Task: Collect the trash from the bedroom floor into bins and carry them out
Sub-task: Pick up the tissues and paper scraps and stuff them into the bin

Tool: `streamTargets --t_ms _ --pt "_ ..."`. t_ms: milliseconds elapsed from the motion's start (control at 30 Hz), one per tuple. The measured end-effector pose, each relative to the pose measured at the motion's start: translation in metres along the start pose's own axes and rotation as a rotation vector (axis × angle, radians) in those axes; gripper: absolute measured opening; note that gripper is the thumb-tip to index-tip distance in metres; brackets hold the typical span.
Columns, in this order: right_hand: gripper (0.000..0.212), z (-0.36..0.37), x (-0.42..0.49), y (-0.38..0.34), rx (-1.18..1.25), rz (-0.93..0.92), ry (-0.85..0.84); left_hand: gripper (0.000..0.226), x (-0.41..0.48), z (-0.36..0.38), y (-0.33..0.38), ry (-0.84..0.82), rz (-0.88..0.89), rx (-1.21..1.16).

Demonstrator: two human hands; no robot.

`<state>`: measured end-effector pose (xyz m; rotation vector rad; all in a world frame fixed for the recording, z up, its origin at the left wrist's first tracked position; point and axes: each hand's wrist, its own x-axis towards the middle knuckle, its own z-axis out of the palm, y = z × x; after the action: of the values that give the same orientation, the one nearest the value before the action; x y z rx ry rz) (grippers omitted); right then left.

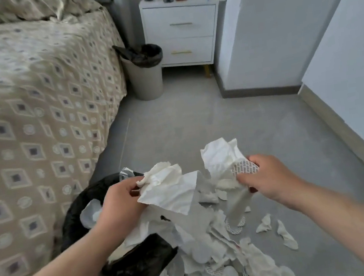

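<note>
My left hand grips a bunch of crumpled white tissue above the rim of a bin lined with a black bag beside the bed. A second wad of white paper and a printed wrapper is clutched in my right hand, held over the floor. Below both hands lies a heap of torn tissue and paper scraps, spilling against the near bin. Some white paper shows inside that bin.
A second bin with a black liner stands at the far end, between the bed and a white nightstand. Loose scraps lie on the grey floor to the right. A white wall runs along the right.
</note>
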<state>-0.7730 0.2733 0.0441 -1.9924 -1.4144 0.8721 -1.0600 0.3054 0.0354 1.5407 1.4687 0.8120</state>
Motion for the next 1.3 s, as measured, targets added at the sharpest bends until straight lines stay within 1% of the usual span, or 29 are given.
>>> streamTargets --t_ms 133,233,367,400,433,500,567,633,667,733,800,867,900,967,1033,1067,1100,1167,1233,1300 --pt "0.003 0.029 0.012 -0.001 -0.029 0.017 -0.048 0.010 0.007 -0.034 -0.018 0.137 -0.068 -0.125" --pt "0.004 0.046 0.018 -0.005 -0.025 0.026 -0.088 0.019 0.012 -0.050 -0.036 0.264 -0.108 -0.147" --pt "0.003 0.055 0.023 -0.011 0.017 0.023 -0.106 0.017 0.017 -0.068 -0.060 0.339 -0.187 -0.171" --pt "0.003 0.056 0.023 -0.012 0.032 0.029 -0.109 0.019 0.019 -0.072 -0.067 0.365 -0.168 -0.111" --pt "0.004 0.056 0.024 -0.012 0.047 0.037 -0.110 0.020 0.020 -0.076 -0.074 0.396 -0.132 -0.001" --pt "0.004 0.056 0.026 -0.010 0.078 0.062 -0.096 0.021 0.019 -0.080 -0.084 0.410 -0.054 0.285" --pt "0.004 0.056 0.027 -0.008 0.084 0.090 -0.083 0.021 0.017 -0.077 -0.093 0.349 0.003 0.442" --pt "0.005 0.060 0.029 -0.007 0.074 0.105 -0.086 0.019 0.017 -0.073 -0.108 0.266 -0.028 0.509" --pt "0.006 0.061 0.029 -0.006 0.070 0.111 -0.084 0.028 0.019 -0.069 -0.114 0.216 -0.070 0.541" --pt "0.005 0.062 0.029 -0.007 0.073 0.120 -0.086 0.043 0.019 -0.064 -0.129 0.099 -0.098 0.598" --pt "0.003 0.063 0.029 -0.009 0.081 0.124 -0.095 0.058 0.016 -0.062 -0.137 0.012 -0.115 0.543" --pt "0.003 0.062 0.028 -0.009 0.081 0.125 -0.099 0.075 0.011 -0.062 -0.142 -0.036 -0.094 0.401" --pt "0.003 0.061 0.027 -0.009 0.078 0.127 -0.100 0.080 0.009 -0.061 -0.143 -0.056 -0.062 0.355" --pt "0.003 0.061 0.025 -0.009 0.075 0.134 -0.107 0.080 0.008 -0.057 -0.145 -0.117 -0.030 0.320" --pt "0.005 0.062 0.023 -0.006 0.079 0.142 -0.125 0.071 0.011 -0.050 -0.144 -0.215 -0.040 0.277" --pt "0.006 0.062 0.022 -0.006 0.079 0.144 -0.134 0.065 0.011 -0.049 -0.141 -0.226 -0.033 0.243" --pt "0.007 0.063 0.022 -0.005 0.081 0.144 -0.142 0.060 0.013 -0.050 -0.138 -0.194 -0.002 0.215" --pt "0.007 0.063 0.021 -0.007 0.097 0.144 -0.148 0.056 0.014 -0.059 -0.129 -0.041 0.078 0.220" --pt "0.007 0.063 0.018 -0.013 0.108 0.130 -0.161 0.061 0.012 -0.070 -0.129 0.134 0.090 0.241" --pt "0.007 0.066 0.014 -0.025 0.131 0.103 -0.205 0.070 0.007 -0.077 -0.137 0.234 0.039 0.315"
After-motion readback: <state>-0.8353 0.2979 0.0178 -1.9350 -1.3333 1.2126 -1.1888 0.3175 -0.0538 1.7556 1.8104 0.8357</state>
